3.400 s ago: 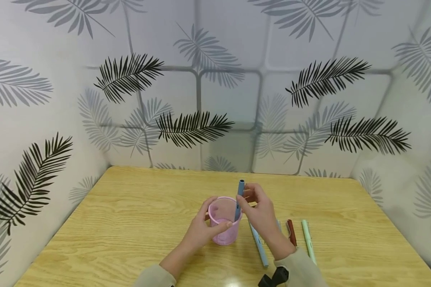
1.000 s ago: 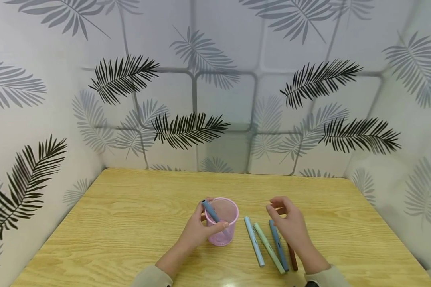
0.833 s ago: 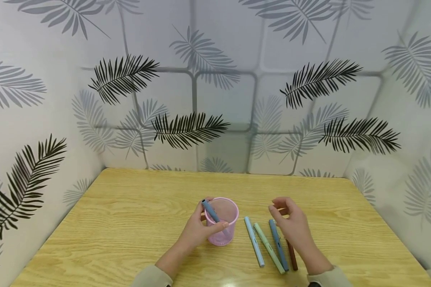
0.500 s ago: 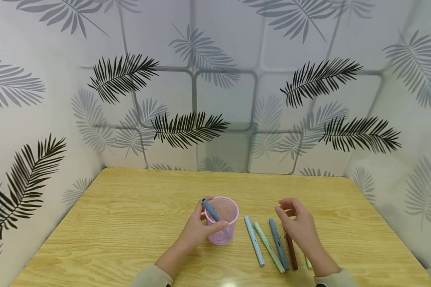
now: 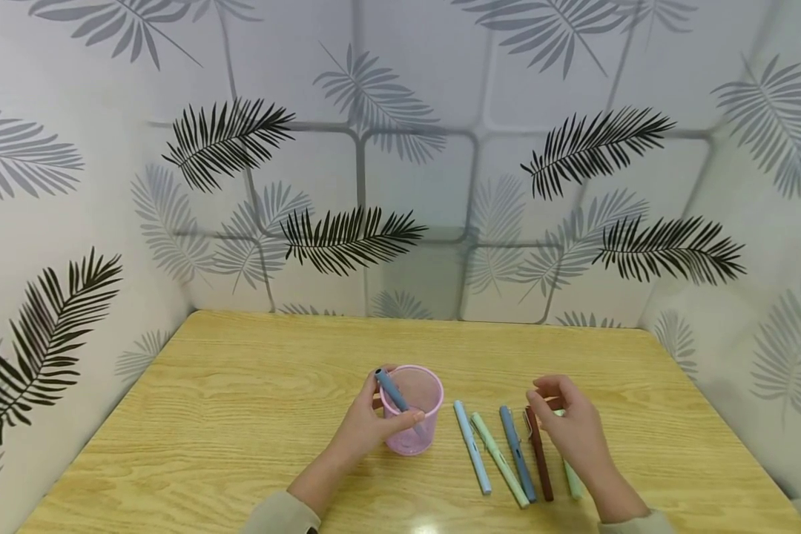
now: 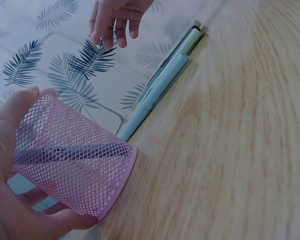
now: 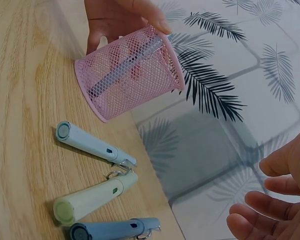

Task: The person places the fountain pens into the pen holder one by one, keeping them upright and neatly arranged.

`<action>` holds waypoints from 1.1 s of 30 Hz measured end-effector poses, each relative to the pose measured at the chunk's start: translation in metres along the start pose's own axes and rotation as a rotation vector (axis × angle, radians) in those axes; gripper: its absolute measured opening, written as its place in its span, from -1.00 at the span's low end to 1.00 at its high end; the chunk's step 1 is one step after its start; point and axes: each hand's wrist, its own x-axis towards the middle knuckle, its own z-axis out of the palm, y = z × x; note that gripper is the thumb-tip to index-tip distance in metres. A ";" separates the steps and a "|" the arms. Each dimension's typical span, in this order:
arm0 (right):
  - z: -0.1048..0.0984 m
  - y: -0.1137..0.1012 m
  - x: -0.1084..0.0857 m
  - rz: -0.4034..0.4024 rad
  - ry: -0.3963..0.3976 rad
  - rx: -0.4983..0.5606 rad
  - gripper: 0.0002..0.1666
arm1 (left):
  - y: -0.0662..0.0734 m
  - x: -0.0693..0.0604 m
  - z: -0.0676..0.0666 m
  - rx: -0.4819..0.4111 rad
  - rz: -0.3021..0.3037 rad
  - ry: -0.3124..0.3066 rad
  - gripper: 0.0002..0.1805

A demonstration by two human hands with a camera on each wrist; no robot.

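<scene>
Pink mesh cup (image 5: 429,434) holds one blue pen (image 5: 391,389), five pens (image 5: 472,448) beside it

On the wooden table (image 5: 274,378), the step in hand looks like a reach between pens. The cup stands upright to the left of the loose ones, its side gripped by the left hand (image 5: 367,430), thumb at the rim. The right hand (image 5: 577,430) holds nothing: fingers loosely bent, a gap left to the thumb, it hovers over the row's right end. Picking one up would call for lowering and pinching, perhaps on the dark red pen (image 5: 539,452) near the thumb.

A wood-grain table (image 5: 260,386) bears a pink cup (image 5: 409,440) and five pens (image 5: 518,454).
</scene>
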 end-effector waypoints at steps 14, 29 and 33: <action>-0.010 0.007 -0.002 -0.002 0.018 -0.114 -0.67 | 0.001 -0.001 0.000 0.004 -0.006 -0.001 -0.17; -0.020 0.020 -0.001 0.118 -0.016 -0.181 -0.65 | 0.001 -0.001 0.000 0.005 -0.013 0.002 -0.14; -0.022 0.026 -0.001 0.151 -0.032 -0.240 -0.65 | 0.001 -0.001 0.000 0.001 -0.017 0.002 -0.15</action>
